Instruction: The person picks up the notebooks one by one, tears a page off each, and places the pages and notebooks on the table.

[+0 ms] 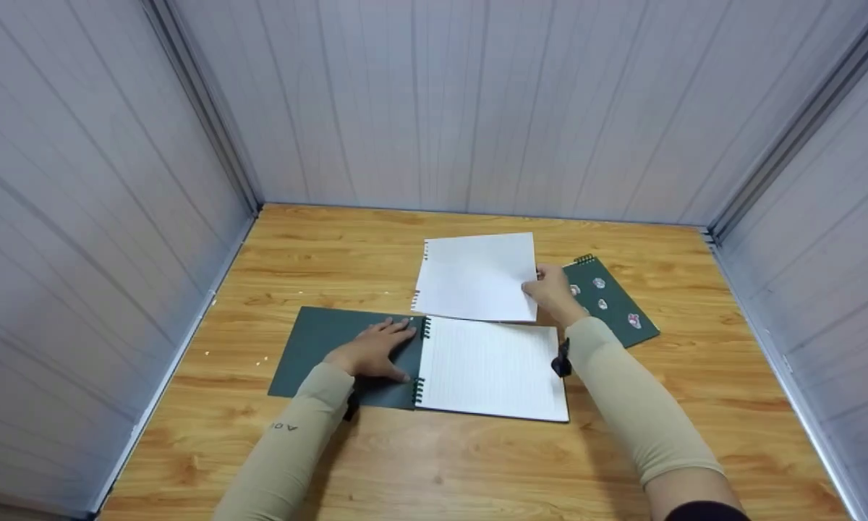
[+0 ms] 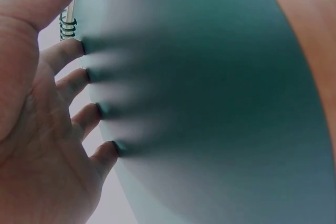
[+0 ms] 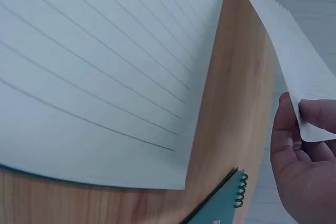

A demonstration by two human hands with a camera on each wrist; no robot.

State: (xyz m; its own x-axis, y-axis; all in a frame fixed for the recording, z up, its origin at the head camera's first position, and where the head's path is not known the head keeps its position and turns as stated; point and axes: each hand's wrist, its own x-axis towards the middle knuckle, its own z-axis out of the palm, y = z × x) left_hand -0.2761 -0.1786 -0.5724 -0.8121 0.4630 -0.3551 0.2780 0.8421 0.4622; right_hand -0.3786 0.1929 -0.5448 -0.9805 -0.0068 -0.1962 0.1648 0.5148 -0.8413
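A spiral notebook lies open on the wooden table, its dark green cover (image 1: 318, 347) folded out left and its lined page (image 1: 492, 369) facing up on the right. My left hand (image 1: 372, 351) rests on the cover with fingers spread, fingertips touching it in the left wrist view. With thumb and fingers, my right hand (image 3: 307, 150) pinches the edge of a loose white sheet (image 1: 477, 278). That sheet has torn binding holes along its left side and hangs beyond the notebook's far edge, slightly curved in the right wrist view.
A smaller green spiral notebook (image 1: 611, 300) with several stickers lies right of the sheet, partly behind my right hand. Small white scraps (image 1: 260, 361) dot the table (image 1: 434, 463) at left. Pale panel walls (image 1: 441, 108) close in the back and both sides.
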